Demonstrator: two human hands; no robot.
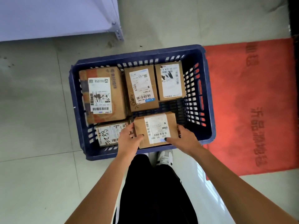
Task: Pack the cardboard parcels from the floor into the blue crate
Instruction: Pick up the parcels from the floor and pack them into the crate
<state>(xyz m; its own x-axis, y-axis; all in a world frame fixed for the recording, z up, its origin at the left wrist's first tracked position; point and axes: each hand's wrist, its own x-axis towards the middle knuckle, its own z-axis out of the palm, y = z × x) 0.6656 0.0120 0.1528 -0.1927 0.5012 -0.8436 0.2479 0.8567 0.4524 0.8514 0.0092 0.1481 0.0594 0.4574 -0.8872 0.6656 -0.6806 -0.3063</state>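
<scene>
Floor tiles of pale grey carry everything here, with a red mat printed with dark characters lying just right of the work and the corner of a white metal shelf unit at the upper left. The dark blue slotted plastic crate sits square in front of the person, its near rim just ahead of a white shoe.

Inside, four labelled brown cardboard boxes lie flat, label up, which looks like a way to fill one layer: the big printed carton fills the far left, two medium parcels stand side by side along the far wall, and a small parcel marked with handwritten digits sits at the near left.

The fifth parcel, a small brown cardboard box with a white label, is over the crate's near right corner, held level. The left hand grips its left end, thumb on top; the right hand grips the right end likewise, so both are clamped on it, probably to lower it flat. Whether it already rests on the crate floor cannot be told.

Bare crate floor shows beyond it and to the right, so there is spare room towards the right wall; the handwritten parcel crowds the left hand's fingers.
</scene>
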